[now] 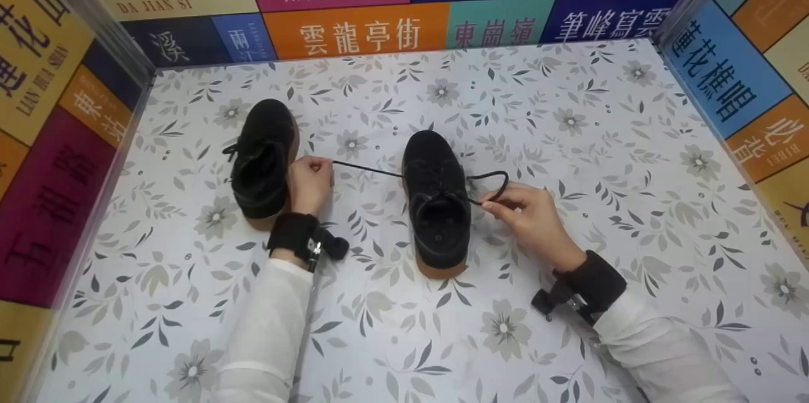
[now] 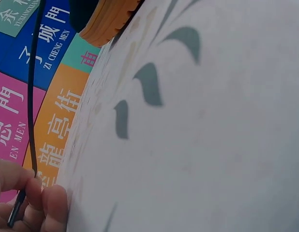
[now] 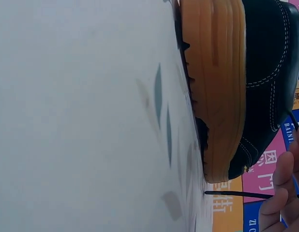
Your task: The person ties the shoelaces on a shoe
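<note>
A black shoe (image 1: pixel 432 151) with a tan sole (image 3: pixel 217 87) stands upright in the middle, toe pointing away. From its left side a black shoelace (image 1: pixel 370 168) runs taut to my left hand (image 1: pixel 311 185), which pinches it near the end. The lace tip (image 2: pixel 15 212) pokes out past the fingers in the left wrist view. On the other side, my right hand (image 1: pixel 534 220) pinches the shoe's other lace end (image 1: pixel 499 183) between thumb and fingers, and that lace bends in a loop. The matching black shoe (image 1: pixel 268 122) stands at the left, just beside my left hand.
Both shoes stand on a white surface (image 1: pixel 379 327) printed with grey flowers and leaves. Colourful panels with Chinese lettering (image 1: pixel 354 30) wall it in at the back, left and right. Each wrist wears a black strap (image 1: pixel 294 235) with a small camera.
</note>
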